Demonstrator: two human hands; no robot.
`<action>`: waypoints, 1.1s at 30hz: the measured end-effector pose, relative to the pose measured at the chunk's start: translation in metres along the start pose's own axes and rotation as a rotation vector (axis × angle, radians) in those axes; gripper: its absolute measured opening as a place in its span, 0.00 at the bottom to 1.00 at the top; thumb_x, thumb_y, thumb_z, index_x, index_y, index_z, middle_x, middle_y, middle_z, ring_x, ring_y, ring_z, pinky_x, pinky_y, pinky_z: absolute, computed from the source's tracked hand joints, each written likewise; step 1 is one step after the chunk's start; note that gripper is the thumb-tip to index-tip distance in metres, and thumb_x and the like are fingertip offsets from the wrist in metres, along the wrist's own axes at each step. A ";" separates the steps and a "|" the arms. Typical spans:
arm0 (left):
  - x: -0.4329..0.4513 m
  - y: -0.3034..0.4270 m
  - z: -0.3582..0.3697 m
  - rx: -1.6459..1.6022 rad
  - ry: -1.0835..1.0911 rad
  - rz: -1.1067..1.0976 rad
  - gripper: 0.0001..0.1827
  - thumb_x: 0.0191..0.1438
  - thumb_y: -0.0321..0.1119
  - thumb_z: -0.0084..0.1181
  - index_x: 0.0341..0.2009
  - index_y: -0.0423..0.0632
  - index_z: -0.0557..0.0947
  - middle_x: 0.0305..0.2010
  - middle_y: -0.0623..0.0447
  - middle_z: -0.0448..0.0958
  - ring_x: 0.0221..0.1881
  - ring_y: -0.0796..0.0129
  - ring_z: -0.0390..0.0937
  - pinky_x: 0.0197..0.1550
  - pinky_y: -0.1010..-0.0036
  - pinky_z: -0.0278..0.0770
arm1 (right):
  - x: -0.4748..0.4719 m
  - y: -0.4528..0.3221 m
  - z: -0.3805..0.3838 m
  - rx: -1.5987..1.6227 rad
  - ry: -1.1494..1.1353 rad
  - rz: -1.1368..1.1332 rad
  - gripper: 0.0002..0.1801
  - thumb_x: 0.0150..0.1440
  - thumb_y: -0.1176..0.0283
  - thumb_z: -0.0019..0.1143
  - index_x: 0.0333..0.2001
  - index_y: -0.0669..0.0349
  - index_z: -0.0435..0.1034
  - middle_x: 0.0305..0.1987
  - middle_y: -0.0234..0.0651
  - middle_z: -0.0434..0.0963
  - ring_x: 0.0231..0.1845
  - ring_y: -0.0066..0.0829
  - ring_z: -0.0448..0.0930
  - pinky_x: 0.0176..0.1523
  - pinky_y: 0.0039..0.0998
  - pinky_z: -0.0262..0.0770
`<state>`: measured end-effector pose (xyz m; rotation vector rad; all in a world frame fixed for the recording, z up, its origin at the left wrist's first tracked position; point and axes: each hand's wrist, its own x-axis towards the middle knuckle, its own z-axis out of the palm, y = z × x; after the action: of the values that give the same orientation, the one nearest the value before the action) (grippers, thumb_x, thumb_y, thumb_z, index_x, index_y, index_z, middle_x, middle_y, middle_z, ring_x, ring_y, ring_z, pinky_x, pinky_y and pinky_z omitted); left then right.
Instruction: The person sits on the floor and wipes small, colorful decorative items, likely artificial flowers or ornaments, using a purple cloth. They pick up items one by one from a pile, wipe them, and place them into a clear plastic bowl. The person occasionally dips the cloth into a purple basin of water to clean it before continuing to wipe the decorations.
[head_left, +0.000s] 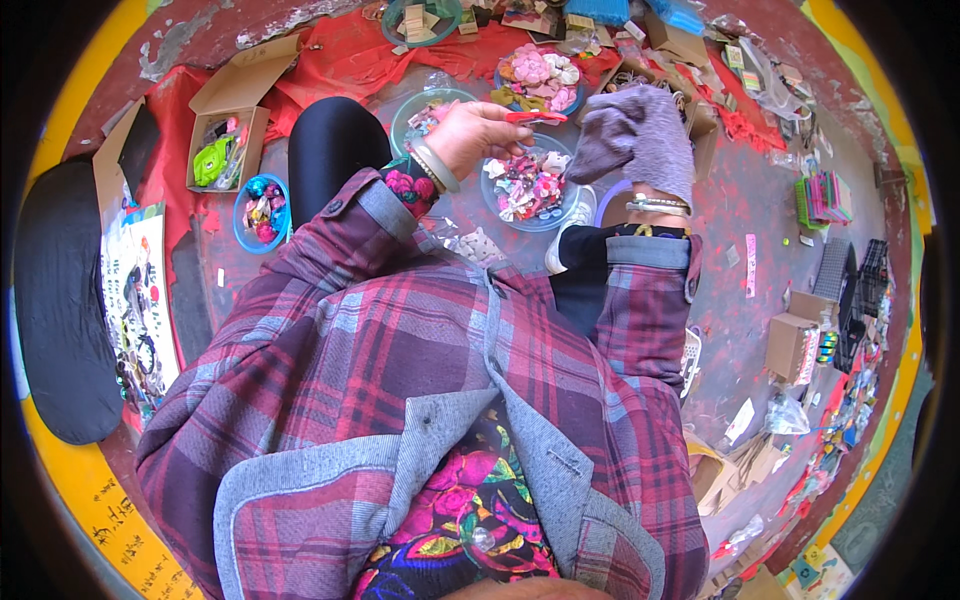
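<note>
My left hand (476, 136) is bare and holds a small red item (536, 118) between thumb and fingers; its kind cannot be told, though it may have a metal part. On the right, a grey cloth (645, 139) covers my right hand (660, 202) down to the bracelets at the wrist, and its fingers are hidden. Below and between the hands stands a clear basin (568, 214) of small pink, white and dark hair accessories (525, 187). Behind it a blue-rimmed basin (579, 97) holds fabric scrunchies (531, 67). Another clear basin (401, 112) is partly hidden by my left hand.
An open cardboard box (255, 150) and a blue basket (240, 232) of shiny items lie left. Red cloth (337, 52) spreads behind. At right are green and pink baskets (821, 199) and a small cardboard box (784, 349). A white shoe (556, 251) touches the middle basin's area.
</note>
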<state>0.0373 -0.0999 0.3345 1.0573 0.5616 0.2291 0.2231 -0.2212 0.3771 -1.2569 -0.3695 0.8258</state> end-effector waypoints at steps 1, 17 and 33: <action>0.001 -0.001 -0.001 -0.008 0.002 -0.011 0.10 0.49 0.29 0.55 0.36 0.38 0.76 0.31 0.50 0.78 0.26 0.75 0.74 0.30 0.84 0.72 | 0.000 -0.004 -0.003 0.025 0.027 -0.033 0.15 0.55 0.66 0.37 0.29 0.65 0.69 0.27 0.37 0.76 0.27 0.23 0.75 0.28 0.18 0.68; 0.066 -0.094 -0.024 0.380 0.015 -0.101 0.15 0.51 0.29 0.52 0.43 0.37 0.73 0.37 0.51 0.76 0.38 0.70 0.75 0.35 0.78 0.74 | 0.003 -0.009 -0.032 0.073 0.080 -0.080 0.14 0.58 0.64 0.38 0.35 0.60 0.69 0.33 0.31 0.75 0.35 0.24 0.75 0.39 0.22 0.71; 0.091 -0.202 -0.159 1.648 -0.135 -0.489 0.13 0.48 0.40 0.49 0.27 0.46 0.82 0.26 0.49 0.78 0.30 0.63 0.78 0.33 0.70 0.75 | -0.022 -0.076 -0.006 -0.214 -0.321 -0.174 0.19 0.56 0.64 0.38 0.44 0.66 0.66 0.38 0.41 0.72 0.38 0.32 0.75 0.43 0.33 0.73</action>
<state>0.0099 -0.0373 0.0702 2.4098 0.8554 -0.9091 0.2387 -0.2469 0.4500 -1.2683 -0.8331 0.8549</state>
